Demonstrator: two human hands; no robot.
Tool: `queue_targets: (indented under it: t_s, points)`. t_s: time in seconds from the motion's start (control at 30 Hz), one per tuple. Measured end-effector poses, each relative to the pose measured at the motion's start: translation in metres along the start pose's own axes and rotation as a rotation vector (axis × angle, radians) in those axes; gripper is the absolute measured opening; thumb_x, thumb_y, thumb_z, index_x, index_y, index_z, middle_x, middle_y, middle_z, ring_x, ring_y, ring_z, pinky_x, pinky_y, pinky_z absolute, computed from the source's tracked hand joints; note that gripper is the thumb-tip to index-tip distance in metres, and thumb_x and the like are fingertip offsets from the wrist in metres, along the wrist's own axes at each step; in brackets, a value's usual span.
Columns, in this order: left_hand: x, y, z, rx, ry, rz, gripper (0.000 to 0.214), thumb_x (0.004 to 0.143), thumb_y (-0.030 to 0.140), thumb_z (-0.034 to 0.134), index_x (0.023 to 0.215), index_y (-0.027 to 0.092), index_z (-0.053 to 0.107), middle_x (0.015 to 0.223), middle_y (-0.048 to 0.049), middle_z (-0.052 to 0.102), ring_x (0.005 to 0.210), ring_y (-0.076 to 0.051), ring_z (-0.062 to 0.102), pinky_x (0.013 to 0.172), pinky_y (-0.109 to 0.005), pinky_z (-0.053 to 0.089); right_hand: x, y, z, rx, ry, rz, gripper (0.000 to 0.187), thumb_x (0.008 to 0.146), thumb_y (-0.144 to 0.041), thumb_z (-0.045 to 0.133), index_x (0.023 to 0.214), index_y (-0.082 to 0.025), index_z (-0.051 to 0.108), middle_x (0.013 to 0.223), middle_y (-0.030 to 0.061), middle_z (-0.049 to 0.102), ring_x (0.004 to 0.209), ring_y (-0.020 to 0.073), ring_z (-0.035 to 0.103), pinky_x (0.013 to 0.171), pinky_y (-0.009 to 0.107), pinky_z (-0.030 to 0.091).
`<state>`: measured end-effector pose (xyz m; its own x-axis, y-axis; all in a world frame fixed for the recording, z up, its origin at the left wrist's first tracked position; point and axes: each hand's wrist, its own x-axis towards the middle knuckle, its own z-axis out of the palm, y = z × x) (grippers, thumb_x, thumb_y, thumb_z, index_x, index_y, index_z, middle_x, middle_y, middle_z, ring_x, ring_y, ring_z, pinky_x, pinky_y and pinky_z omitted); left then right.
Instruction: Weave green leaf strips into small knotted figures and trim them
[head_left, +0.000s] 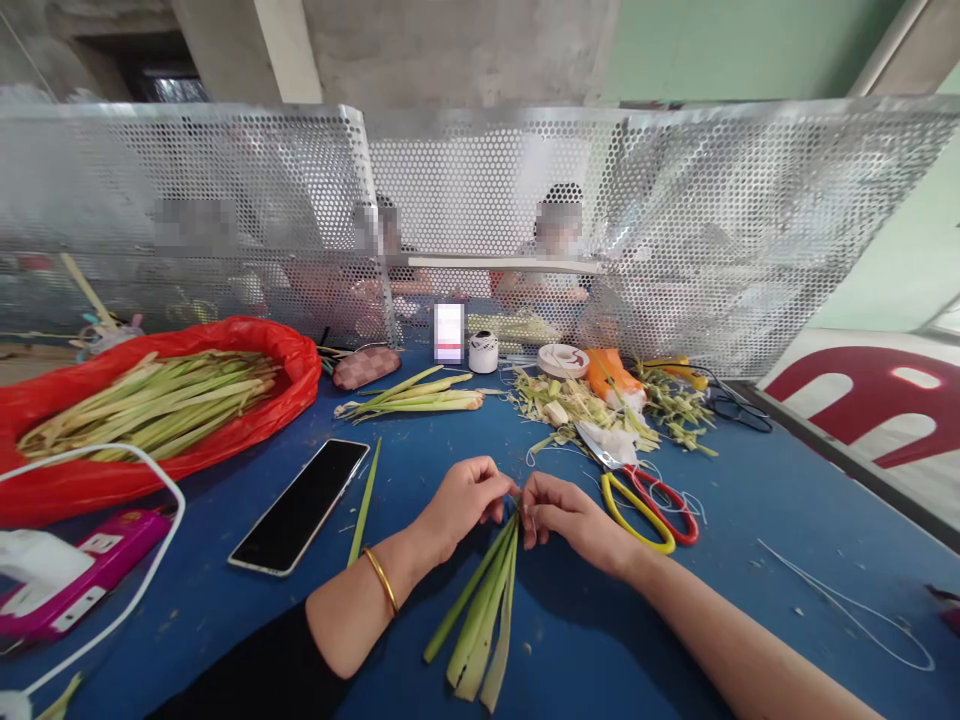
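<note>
A small bunch of green leaf strips fans out toward me on the blue table, its narrow end lying between my hands. My left hand, a gold bangle on its wrist, is closed in a pinch at that narrow end. My right hand is also closed, thumb and fingertips pressed together right beside it. Whether a thread runs between the fingertips is too small to tell. Close to my right hand lie scissors with one yellow and one red handle, loose white thread around them. A single green leaf strip lies left of my left wrist.
At left are a red plastic bag of leaf strips, a purple power strip with a white cable, and a black phone. Behind lie another leaf bundle, a lit phone and trimmings. People sit beyond a perforated metal screen.
</note>
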<state>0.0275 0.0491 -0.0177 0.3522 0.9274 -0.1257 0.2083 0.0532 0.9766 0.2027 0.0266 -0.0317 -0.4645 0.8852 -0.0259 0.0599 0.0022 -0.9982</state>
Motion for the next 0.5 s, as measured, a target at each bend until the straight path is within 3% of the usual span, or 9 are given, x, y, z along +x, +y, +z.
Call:
queue_targets:
  t_s: [0.13, 0.37, 0.5]
  points:
    - [-0.001, -0.001, 0.003, -0.077, -0.112, -0.033, 0.024, 0.080, 0.042, 0.051, 0.069, 0.020, 0.047, 0.054, 0.0053, 0.053, 0.044, -0.009, 0.045, 0.046, -0.022, 0.031, 0.000, 0.002, 0.000, 0.000, -0.006, -0.002, 0.013, 0.079, -0.029, 0.055, 0.075, -0.020, 0.048, 0.066, -0.0013, 0.061, 0.062, 0.0140, 0.059, 0.058, 0.025, 0.042]
    - [-0.002, -0.003, -0.002, 0.559, -0.035, 0.224, 0.014, 0.077, 0.016, 0.046, 0.063, 0.021, 0.048, 0.060, 0.0031, 0.057, 0.058, -0.012, 0.050, 0.056, -0.024, 0.031, -0.006, -0.006, 0.003, -0.333, -0.032, -0.011, 0.009, 0.087, -0.020, 0.045, 0.078, -0.022, 0.046, 0.064, -0.0034, 0.054, 0.062, 0.0133, 0.053, 0.062, 0.026, 0.041]
    - [-0.002, -0.001, -0.003, 0.648, -0.022, 0.227, 0.015, 0.075, 0.013, 0.046, 0.062, 0.021, 0.049, 0.058, 0.0032, 0.058, 0.058, -0.013, 0.050, 0.056, -0.025, 0.029, -0.008, -0.009, 0.007, -0.461, -0.017, -0.032, 0.012, 0.086, -0.015, 0.043, 0.077, -0.022, 0.045, 0.063, -0.0039, 0.053, 0.061, 0.0131, 0.052, 0.061, 0.025, 0.039]
